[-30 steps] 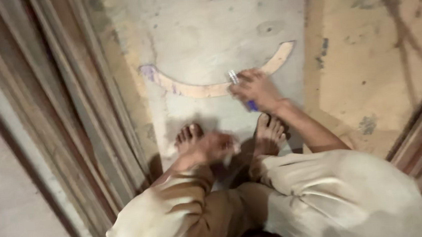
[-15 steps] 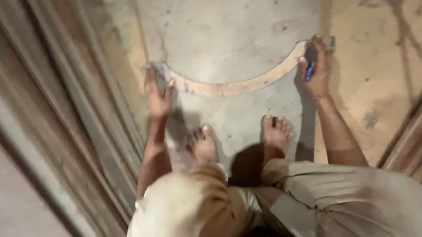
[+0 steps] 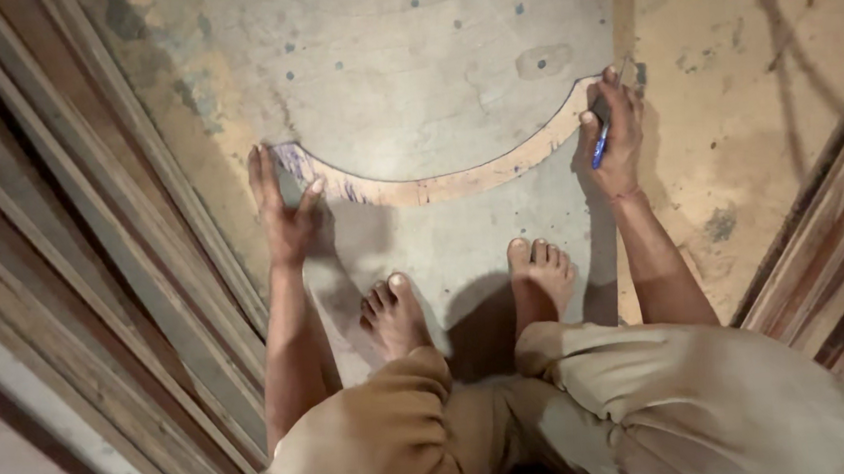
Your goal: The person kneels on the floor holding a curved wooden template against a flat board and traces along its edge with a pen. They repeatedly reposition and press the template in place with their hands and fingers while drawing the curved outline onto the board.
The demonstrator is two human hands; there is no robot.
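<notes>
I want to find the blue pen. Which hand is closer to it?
Right. The right hand holds the blue pen at one end of the curved wooden strip; the left hand presses the far end.

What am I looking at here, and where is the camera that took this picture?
There is no machine here: a person is working with bare hands, and the camera sits on that person's head, looking straight down. That is why you see the knees, the two bare feet and both arms from above.

The person squats on a pale grey board lying on the floor. On it rests a thin, curved wooden strip, shaped like a shallow arc. The left hand presses flat at the strip's left end. The right hand rests at the right end and holds a blue pen in its fingers. Long wooden boards lie stacked along the left side, and more show at the right edge.
</notes>
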